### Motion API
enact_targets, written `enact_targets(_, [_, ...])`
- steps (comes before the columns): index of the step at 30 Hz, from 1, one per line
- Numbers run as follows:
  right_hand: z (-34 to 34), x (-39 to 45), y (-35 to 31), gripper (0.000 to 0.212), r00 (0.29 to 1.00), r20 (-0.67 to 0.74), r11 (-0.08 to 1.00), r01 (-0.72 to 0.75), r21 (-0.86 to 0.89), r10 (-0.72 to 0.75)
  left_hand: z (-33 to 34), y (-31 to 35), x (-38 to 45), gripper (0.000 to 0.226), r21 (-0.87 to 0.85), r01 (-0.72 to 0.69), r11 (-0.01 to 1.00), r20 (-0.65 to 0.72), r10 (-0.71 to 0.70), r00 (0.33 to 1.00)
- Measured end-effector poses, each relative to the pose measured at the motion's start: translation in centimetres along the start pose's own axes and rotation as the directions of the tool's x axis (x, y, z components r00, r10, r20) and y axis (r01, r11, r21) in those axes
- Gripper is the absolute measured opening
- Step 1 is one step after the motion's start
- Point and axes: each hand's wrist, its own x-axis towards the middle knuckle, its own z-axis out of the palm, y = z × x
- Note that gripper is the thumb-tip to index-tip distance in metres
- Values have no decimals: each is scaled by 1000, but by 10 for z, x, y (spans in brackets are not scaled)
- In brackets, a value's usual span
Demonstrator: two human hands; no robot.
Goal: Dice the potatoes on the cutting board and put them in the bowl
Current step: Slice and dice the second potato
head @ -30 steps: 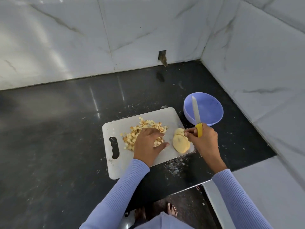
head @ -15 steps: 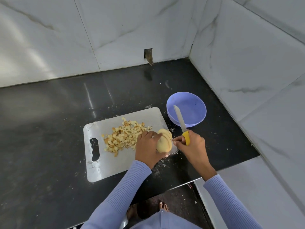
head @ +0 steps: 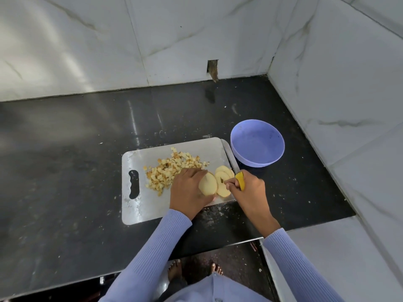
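Two hands work over the cutting board (head: 139,205), which lies flat on the dark counter (head: 65,171) with its handle slot at its left end. Right of that slot, across the board's middle, sits a loose heap of diced potato (head: 168,171), small pale and browned cubes spread toward the board's far edge. Next along, the left hand (head: 189,190) reaches in from the board's near edge, its lilac sleeve (head: 152,253) angled up from the lower middle; the palm faces down, the knuckles cover the right fringe of the cubes, and the fingers and thumb curl around a potato slice (head: 208,186), holding it tipped up on edge at the board's right end. Just right of that piece, more potato slices (head: 222,182) lie overlapped flat on the board's right corner. The right hand (head: 248,192) comes in from the near right, wrist bent inward, fingers closed around the yellow handle of the knife (head: 233,165), with fingertips touching the flat slices. The blade points away along the board's right edge. Beyond that edge, just beside the board, stands the blue bowl (head: 257,142), with no potato in it.
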Motion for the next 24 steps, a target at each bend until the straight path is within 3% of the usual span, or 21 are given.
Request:
enact_targets(6, [21,-3,-25,18,989,135,997,61,49,-67,-33,-31,-29,66,29,112,993,-73,-109,991])
enact_targets(11, [49,-11,-46,38,957,220,982,183,42,-187,-56,-65,-63,65,99,270,958,-135,-255,957])
enact_targets(19, [79,-16,-61,29,885,380,959,282,22,-269,-67,-95,-85,68,172,413,895,-104,-400,911])
enact_targets(24, [85,-17,-63,29,847,450,939,341,-48,-284,-59,-94,-86,63,197,402,894,-113,-387,915])
